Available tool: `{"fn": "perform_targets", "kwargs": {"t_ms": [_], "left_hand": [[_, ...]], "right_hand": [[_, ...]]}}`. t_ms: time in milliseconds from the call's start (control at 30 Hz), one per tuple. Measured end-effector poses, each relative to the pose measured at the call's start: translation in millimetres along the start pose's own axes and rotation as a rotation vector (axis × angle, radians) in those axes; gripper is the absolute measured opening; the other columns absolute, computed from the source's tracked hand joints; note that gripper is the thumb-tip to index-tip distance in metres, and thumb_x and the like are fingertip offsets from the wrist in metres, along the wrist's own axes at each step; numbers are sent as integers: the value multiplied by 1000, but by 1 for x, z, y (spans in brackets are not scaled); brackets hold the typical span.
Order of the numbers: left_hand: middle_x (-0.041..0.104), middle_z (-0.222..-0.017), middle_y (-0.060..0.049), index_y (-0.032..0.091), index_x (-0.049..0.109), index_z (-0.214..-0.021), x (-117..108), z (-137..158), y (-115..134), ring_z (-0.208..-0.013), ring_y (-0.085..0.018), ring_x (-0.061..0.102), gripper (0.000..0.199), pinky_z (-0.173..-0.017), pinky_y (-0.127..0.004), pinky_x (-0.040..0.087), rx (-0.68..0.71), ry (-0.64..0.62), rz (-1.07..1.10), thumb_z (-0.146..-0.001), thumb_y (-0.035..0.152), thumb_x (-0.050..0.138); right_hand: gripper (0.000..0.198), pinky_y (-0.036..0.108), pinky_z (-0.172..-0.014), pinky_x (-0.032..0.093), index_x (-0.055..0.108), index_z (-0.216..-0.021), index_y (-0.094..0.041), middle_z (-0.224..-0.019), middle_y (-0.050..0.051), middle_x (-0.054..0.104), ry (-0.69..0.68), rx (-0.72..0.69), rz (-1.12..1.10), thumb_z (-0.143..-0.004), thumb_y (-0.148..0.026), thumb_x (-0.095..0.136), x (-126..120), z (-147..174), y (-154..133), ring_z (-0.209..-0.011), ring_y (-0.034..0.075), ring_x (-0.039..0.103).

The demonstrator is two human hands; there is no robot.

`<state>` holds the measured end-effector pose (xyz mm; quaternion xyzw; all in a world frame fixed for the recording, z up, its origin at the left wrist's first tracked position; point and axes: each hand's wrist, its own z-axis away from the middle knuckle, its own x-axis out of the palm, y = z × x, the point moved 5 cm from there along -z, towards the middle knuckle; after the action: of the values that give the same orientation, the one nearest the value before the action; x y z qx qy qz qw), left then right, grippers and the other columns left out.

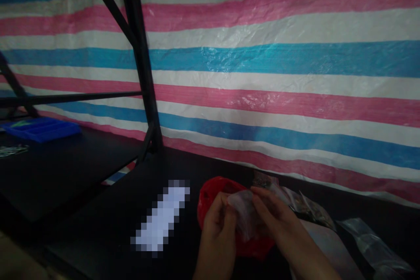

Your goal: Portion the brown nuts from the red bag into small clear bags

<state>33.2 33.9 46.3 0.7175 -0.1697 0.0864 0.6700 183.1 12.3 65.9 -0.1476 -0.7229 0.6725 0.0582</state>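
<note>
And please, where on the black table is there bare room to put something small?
The black table looks bare between the pale blurred strip and the striped sheet, and left of that strip. The right is crowded: left hand and right hand hold a plastic bag, near red bag, packets and clear bag.

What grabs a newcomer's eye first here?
Probably the plastic sheet with pink, white and blue stripes, filling most of the background behind the black table. Next, the bright red plastic bag at lower centre, with the left hand and right hand in front of it, holding a small clear plastic bag between them. The blue tray stands out at far left.
</note>
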Motion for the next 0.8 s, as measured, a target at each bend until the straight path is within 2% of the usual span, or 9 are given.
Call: {"fn": "perform_targets", "kwargs": {"t_ms": [67, 167, 267, 333, 500, 667, 800], "left_hand": [[60, -72, 1, 23, 58, -75, -7, -2, 1, -65, -18, 56, 31, -61, -30, 48, 53, 21, -136, -89, 51, 63], [64, -81, -3, 24, 61, -79, -23, -2, 8, -78, -22, 61, 21, -74, -35, 49, 236, 158, -453, -92, 40, 59], [67, -95, -6, 24, 65, -93, -39, 0, 15, -93, -26, 63, 15, -88, -42, 48, 411, 326, -627, -95, 34, 54], [67, -99, -6, 24, 65, -99, -47, 1, 17, -97, -27, 63, 17, -89, -44, 47, 458, 374, -672, -97, 32, 50], [68, -98, -6, 25, 66, -99, -51, 1, 17, -96, -28, 62, 16, -88, -45, 48, 496, 352, -777, -98, 27, 50], [71, -110, -6, 26, 70, -107, -44, 1, 15, -109, -30, 60, 20, -98, -52, 47, 531, 265, -883, -97, 21, 53], [70, -116, -9, 25, 72, -107, -41, 1, 12, -113, -34, 57, 22, -97, -58, 47, 564, 309, -1000, -95, 19, 56]], "right_hand": [[51, 36, -70, 65, 75, -115, -23, -104, 8, 83, -19, 52, -89, -78, -58, 81, 4, -3, -1, -90, 29, 80], [57, 40, -81, 65, 70, -114, -22, -105, 10, 82, 37, 22, -137, -70, -54, 85, 3, -10, -7, -98, 31, 80], [52, 47, -95, 62, 69, -113, -22, -109, 11, 82, 121, -88, -18, -70, -51, 80, 2, -18, -7, -105, 33, 78], [47, 51, -99, 60, 70, -114, -24, -111, 11, 81, 156, -157, 120, -74, -48, 74, 3, -21, -5, -106, 33, 78], [43, 47, -92, 62, 71, -124, -28, -113, 9, 83, 94, -238, 315, -86, -45, 64, 13, -17, -6, -101, 30, 80], [45, 50, -92, 62, 71, -129, -32, -114, 6, 83, 91, -266, 410, -87, -46, 61, 13, -8, -25, -102, 30, 80], [41, 47, -88, 64, 74, -125, -32, -111, 6, 84, 86, -298, 411, -87, -43, 61, 10, -6, -28, -97, 30, 81]]}}
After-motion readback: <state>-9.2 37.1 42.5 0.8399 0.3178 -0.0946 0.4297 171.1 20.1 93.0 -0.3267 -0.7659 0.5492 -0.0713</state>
